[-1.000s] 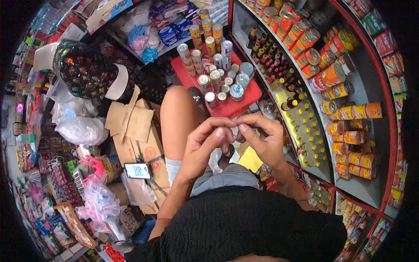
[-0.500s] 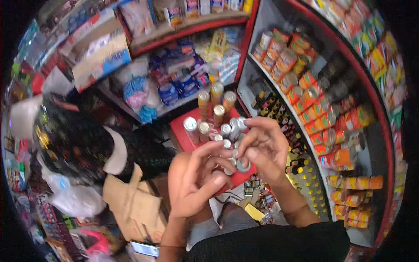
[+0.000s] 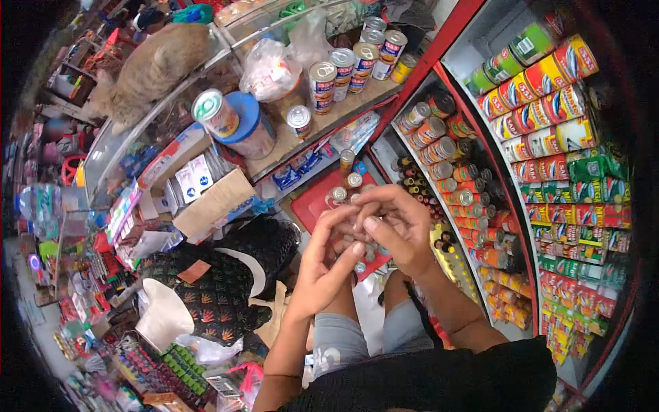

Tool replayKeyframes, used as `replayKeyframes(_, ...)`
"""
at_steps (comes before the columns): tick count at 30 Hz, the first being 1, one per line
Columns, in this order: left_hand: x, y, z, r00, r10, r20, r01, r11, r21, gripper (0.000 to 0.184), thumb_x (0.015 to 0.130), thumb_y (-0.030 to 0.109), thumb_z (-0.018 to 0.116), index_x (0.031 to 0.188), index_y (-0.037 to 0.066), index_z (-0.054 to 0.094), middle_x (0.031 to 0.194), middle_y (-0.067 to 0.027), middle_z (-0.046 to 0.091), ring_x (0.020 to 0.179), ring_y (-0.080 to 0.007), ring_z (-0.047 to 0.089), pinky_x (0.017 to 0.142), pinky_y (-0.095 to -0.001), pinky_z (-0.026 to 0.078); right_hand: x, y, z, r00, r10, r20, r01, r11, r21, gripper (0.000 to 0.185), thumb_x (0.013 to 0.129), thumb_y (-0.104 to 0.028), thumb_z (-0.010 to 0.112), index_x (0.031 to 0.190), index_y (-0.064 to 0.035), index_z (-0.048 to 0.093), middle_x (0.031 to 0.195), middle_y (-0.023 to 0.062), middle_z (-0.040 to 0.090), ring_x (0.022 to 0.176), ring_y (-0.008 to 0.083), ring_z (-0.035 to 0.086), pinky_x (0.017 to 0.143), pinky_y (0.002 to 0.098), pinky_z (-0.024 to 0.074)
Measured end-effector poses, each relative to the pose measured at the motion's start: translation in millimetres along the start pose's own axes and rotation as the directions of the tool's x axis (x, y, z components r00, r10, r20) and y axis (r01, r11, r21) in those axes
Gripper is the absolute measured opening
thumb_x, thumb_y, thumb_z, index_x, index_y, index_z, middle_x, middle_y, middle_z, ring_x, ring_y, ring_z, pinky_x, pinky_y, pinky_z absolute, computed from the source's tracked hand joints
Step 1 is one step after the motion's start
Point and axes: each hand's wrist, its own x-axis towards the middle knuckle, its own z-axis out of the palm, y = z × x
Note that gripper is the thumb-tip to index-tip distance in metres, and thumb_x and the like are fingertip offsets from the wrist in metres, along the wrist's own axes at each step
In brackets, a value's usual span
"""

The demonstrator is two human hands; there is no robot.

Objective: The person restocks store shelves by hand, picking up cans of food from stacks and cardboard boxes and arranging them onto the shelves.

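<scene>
My left hand is raised in front of me with its fingers curved and spread, and nothing shows in it. Close beside it, my right hand has bent, parted fingers, also with nothing visible in them. The fingertips of both hands nearly meet; whether they touch is unclear. Behind and below them is a red stool or table with cans on it, partly hidden by the hands. One small can stands just above my fingers in the view.
At the right, shelves hold rows of cans and yellow-capped bottles. Upright cans and a blue-lidded tub stand on a wooden shelf ahead. A cat lies upper left. A person in a patterned shirt is at the left.
The view has swung upward, bringing the wooden shelf and the cat into sight. My hands were together at the fingertips, then parted, and are now close again. The phone and most of the carton left view.
</scene>
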Motion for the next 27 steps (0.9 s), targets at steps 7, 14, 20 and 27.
replayKeyframes(7,46,23,-7,0.993,-0.118,-0.009,0.119,0.991,0.056,0.043,0.087,0.002,0.055,0.128,0.001,0.041,0.112,-0.0074,0.049,0.095,-0.0118,0.052,0.081,-0.0263,0.046,52,-17,-20,0.986,0.166,-0.002,-0.166,0.986,0.002,0.021,0.085,-0.005,0.056,0.105,0.0002,0.057,0.089,0.0036,0.06,0.082,0.0093,0.057,0.071,0.0227,0.0472)
replayKeyframes(14,83,23,-19,0.98,-0.12,-0.157,0.153,0.964,0.217,0.026,0.09,0.01,0.053,0.114,-0.001,0.054,0.1,-0.007,0.059,0.082,-0.0121,0.056,0.075,-0.0258,0.045,251,10,-162,0.909,-0.298,0.291,0.356,0.193,-0.915,0.05,0.073,0.005,0.046,0.121,-0.0083,0.052,0.122,0.0148,0.053,0.109,0.0343,0.053,0.09,0.0392,0.0454)
replayKeyframes(20,129,6,0,0.966,-0.173,-0.192,0.2,0.971,0.13,0.023,0.091,0.013,0.053,0.108,-0.001,0.058,0.094,-0.0061,0.061,0.08,-0.0111,0.056,0.074,-0.0253,0.045,336,28,-178,0.872,0.263,0.413,0.458,-0.141,-0.878,0.068,0.061,0.008,0.057,0.125,-0.0166,0.049,0.121,0.0091,0.054,0.111,0.0304,0.053,0.086,0.0424,0.0481)
replayKeyframes(27,174,9,17,0.985,0.005,-0.173,0.032,0.977,0.21,0.018,0.091,0.01,0.054,0.103,-0.001,0.06,0.092,-0.0028,0.062,0.08,-0.0086,0.054,0.074,-0.0225,0.043,341,7,-184,0.893,0.087,0.442,0.45,-0.108,-0.887,0.053,0.067,0.0,0.058,0.117,-0.0155,0.053,0.108,0.0098,0.059,0.101,0.0314,0.057,0.08,0.0428,0.0486)
